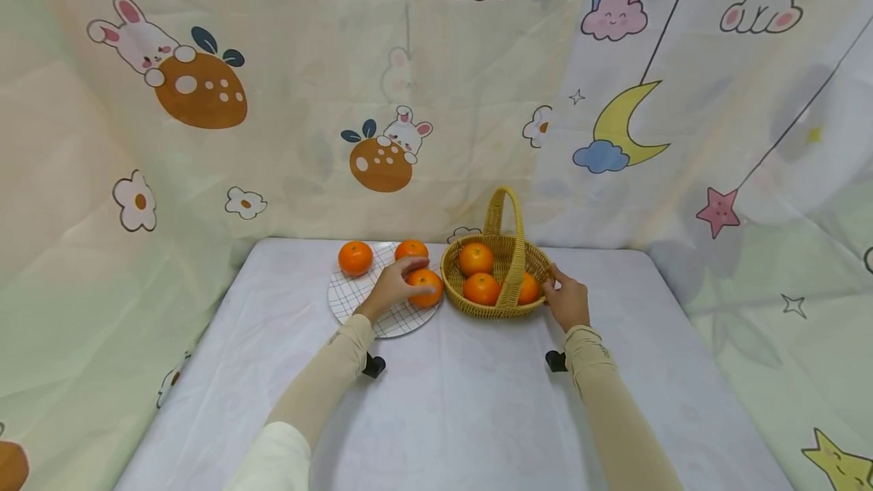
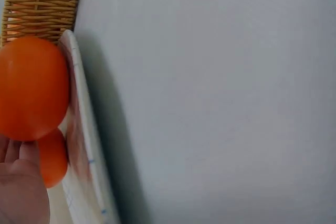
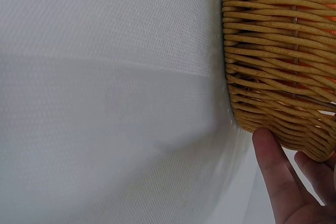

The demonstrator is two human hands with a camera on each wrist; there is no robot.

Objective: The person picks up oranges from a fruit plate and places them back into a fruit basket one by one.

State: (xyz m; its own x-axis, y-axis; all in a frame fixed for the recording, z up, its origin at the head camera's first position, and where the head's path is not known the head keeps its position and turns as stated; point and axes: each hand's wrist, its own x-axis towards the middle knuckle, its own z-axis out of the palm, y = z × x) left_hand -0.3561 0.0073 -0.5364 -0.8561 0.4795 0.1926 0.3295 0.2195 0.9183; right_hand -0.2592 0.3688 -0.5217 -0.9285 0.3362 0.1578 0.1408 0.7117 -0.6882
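My left hand [image 1: 393, 288] curls its thumb and fingers round an orange [image 1: 424, 295] at the right side of a round white plate [image 1: 346, 300] with a checked pattern. Two other oranges lie on this plate, one at its back left [image 1: 355, 258] and one behind my fingers [image 1: 411, 248]. To the right, my right hand [image 1: 569, 303] grips the right rim of a yellow wicker basket [image 1: 477, 311], thumb at the rim and fingers along the outer wall. In the right wrist view, fingertips [image 3: 262, 136] meet the basket's woven side [image 3: 278, 61].
Inside the basket sit several oranges [image 1: 476, 258], under a tall arched handle [image 1: 516, 248]. Plate and basket stand side by side on a white-covered table [image 1: 457, 400]. Behind the table hangs a printed cloth [image 1: 293, 150].
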